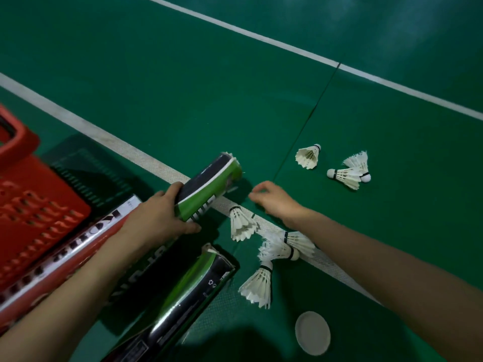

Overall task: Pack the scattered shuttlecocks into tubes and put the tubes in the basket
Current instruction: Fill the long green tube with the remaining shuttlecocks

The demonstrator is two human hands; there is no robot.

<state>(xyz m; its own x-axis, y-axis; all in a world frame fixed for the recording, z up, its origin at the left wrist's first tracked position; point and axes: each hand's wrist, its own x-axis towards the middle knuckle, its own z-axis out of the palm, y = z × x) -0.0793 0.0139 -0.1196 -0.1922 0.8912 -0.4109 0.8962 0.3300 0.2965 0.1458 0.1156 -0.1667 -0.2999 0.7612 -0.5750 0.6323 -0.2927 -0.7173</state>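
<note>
Seven shuttlecocks (pixel 241 225) lie loose on the floor. Four cluster on and beside the near white line, just below the right hand. Three lie well apart to the upper right, past a dark seam in the matting. White feathers also poke from the mouth of the green-and-black tube (pixel 209 189). The left hand (pixel 162 214) grasps this tube near its lower end, fingers wrapped round it, and it is tilted with the mouth pointing away. The right hand (pixel 274 198) hovers near that mouth, fingers loosely curled with nothing seen in them. A second tube (pixel 188 291) in the same colours lies on the floor between the forearms. A red tube (pixel 65 259) lies further left, beside the red basket (pixel 31 205). A white lid (pixel 312 333) lies flat near the bottom edge. The floor (pixel 183 87) is green court matting, dimly lit and crossed by two white lines (pixel 146 156), with a pale sheen at the top right.
</note>
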